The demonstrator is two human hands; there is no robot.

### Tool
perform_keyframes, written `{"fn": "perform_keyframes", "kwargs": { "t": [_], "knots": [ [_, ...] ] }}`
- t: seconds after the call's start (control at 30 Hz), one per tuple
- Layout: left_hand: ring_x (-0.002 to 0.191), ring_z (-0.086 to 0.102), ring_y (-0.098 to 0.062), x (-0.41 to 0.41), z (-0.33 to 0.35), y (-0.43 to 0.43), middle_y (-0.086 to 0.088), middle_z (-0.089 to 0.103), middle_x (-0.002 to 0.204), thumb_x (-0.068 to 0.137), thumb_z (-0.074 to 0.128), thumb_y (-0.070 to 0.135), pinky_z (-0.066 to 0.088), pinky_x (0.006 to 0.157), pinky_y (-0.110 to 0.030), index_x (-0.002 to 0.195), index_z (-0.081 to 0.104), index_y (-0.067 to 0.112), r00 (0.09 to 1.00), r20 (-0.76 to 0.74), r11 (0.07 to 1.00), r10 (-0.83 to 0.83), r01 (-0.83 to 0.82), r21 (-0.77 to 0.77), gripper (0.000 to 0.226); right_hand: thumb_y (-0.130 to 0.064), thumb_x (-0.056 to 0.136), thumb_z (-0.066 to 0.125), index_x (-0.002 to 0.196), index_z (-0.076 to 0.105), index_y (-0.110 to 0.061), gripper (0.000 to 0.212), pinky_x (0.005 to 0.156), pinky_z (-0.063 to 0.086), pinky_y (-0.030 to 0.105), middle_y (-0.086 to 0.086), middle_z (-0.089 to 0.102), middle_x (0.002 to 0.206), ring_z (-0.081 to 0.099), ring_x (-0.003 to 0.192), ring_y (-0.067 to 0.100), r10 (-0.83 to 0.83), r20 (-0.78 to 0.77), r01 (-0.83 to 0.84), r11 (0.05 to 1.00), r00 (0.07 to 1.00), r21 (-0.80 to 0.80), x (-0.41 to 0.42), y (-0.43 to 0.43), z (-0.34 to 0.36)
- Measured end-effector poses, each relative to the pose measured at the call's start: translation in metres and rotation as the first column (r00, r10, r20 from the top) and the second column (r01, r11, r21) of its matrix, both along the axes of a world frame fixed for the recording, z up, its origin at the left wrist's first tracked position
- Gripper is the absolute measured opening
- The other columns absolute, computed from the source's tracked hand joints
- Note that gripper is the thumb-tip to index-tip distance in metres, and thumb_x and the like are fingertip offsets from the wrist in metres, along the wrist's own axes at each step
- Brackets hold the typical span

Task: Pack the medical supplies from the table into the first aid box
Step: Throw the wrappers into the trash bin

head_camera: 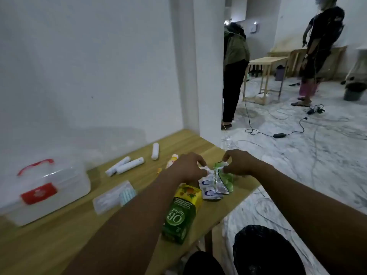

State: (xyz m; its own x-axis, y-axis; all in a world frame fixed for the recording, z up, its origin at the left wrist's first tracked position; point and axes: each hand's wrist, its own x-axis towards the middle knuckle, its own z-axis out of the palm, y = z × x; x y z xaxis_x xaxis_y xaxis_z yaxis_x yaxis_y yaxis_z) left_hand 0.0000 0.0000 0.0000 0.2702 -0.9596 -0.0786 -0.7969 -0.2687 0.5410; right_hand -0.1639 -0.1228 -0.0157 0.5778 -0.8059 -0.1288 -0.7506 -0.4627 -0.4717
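Observation:
The translucent first aid box (65,187) with a red handle and red latch stands shut at the table's left. My left hand (187,168) pinches a white-and-blue sachet strip (210,188). My right hand (241,163) pinches a green sachet strip (225,178) beside it; both strips rest partly on the table. A green-and-yellow carton (181,213) lies under my left forearm. White bandage rolls (127,165) and another roll (155,151) lie farther back. A clear packet with a blue item (115,196) lies between box and carton. A small tube (172,161) pokes out behind my left hand.
The wooden table (59,235) butts against a white wall on the left; its right edge drops to a marble floor strewn with cables (278,133). Two people (234,76) stand in the room beyond, near wooden tables (266,76). My knees show below the table edge.

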Motion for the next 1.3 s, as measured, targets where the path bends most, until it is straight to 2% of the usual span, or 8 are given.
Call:
{"fn": "perform_keyframes", "kwargs": {
  "t": [0.13,0.27,0.43,0.57,0.8,1.13,1.23,1.3],
  "knots": [
    [0.114,0.060,-0.025,-0.013,-0.017,-0.016,-0.006,0.061,0.130,0.080,0.071,0.039,0.049,0.085,-0.032,0.122,0.066,0.027,0.968,0.244,0.989,-0.053,0.016,0.150,0.044,-0.028,0.074,0.078,0.125,0.052,-0.019,0.058,0.074,0.043,0.030,0.013,0.057,0.126,0.057,0.105,0.027,-0.072,-0.026,0.072,0.997,0.997,0.038,0.002,0.000,-0.024],
    [0.115,0.058,-0.028,-0.018,-0.027,-0.024,-0.008,0.056,0.128,0.067,0.084,0.041,0.046,0.076,-0.030,0.126,0.064,0.024,0.965,0.261,0.987,-0.039,-0.003,0.158,0.064,-0.020,0.076,0.077,0.127,0.051,-0.019,0.057,0.082,0.048,0.034,0.013,0.058,0.124,0.060,0.109,0.030,-0.119,-0.012,0.119,0.992,0.993,0.032,0.006,0.000,-0.029],
    [0.122,0.055,-0.026,-0.025,-0.035,-0.024,-0.011,0.063,0.130,0.064,0.091,0.034,0.050,0.094,-0.034,0.125,0.068,0.014,0.984,0.176,0.995,-0.026,0.009,0.097,0.068,-0.010,0.077,0.071,0.122,0.053,-0.026,0.051,0.074,0.038,0.028,0.008,0.062,0.123,0.055,0.091,0.023,-0.121,0.014,0.120,0.993,0.993,0.021,0.006,-0.001,-0.030],
    [0.118,0.057,-0.027,-0.026,-0.035,-0.022,-0.011,0.068,0.122,0.059,0.096,0.030,0.050,0.087,-0.031,0.113,0.073,0.011,0.997,0.073,0.994,0.025,-0.033,0.105,0.062,0.000,0.076,0.062,0.110,0.059,-0.029,0.045,0.064,0.044,0.027,0.007,0.060,0.126,0.060,0.088,0.024,-0.111,0.129,0.104,0.992,0.985,0.066,-0.006,-0.005,-0.028],
    [0.115,0.063,-0.020,-0.034,-0.021,-0.023,-0.007,0.067,0.129,0.066,0.092,0.022,0.042,0.077,-0.021,0.123,0.071,0.011,0.996,-0.028,0.991,0.089,-0.086,0.104,0.061,0.009,0.072,0.070,0.102,0.072,-0.013,0.037,0.042,0.039,0.022,0.003,0.047,0.070,0.045,0.052,0.018,-0.221,0.322,0.139,0.956,0.921,0.260,-0.040,0.000,-0.020],
    [0.092,0.064,-0.016,-0.137,0.006,-0.048,-0.008,0.071,0.107,0.069,0.088,0.011,0.043,0.069,-0.016,0.108,0.077,0.012,0.969,-0.245,0.968,-0.021,-0.042,-0.248,0.040,0.009,0.079,0.069,0.102,0.074,-0.007,0.029,0.044,0.041,0.024,0.007,0.049,0.070,0.046,0.054,0.017,-0.316,0.483,0.247,0.948,0.817,0.202,-0.158,0.003,0.020],
    [0.089,0.058,-0.012,-0.193,-0.006,-0.066,-0.006,0.065,0.102,0.073,0.085,0.008,0.037,0.048,-0.002,0.110,0.076,0.010,0.945,-0.320,0.967,-0.064,-0.021,-0.254,0.037,0.006,0.082,0.067,0.102,0.073,-0.008,0.025,0.048,0.041,0.026,0.008,0.051,0.072,0.046,0.057,0.019,-0.427,0.512,0.380,0.903,0.746,0.199,-0.216,-0.010,0.015],
    [0.090,0.061,-0.016,-0.227,-0.033,-0.078,-0.009,0.068,0.103,0.076,0.084,0.008,0.043,0.051,-0.010,0.106,0.077,0.009,0.933,-0.353,0.979,-0.070,-0.005,-0.205,0.031,0.005,0.084,0.067,0.102,0.072,-0.008,0.023,0.049,0.041,0.027,0.010,0.053,0.076,0.046,0.057,0.020,-0.514,0.490,0.459,0.856,0.704,0.239,-0.253,-0.018,-0.005]
  ]
}}
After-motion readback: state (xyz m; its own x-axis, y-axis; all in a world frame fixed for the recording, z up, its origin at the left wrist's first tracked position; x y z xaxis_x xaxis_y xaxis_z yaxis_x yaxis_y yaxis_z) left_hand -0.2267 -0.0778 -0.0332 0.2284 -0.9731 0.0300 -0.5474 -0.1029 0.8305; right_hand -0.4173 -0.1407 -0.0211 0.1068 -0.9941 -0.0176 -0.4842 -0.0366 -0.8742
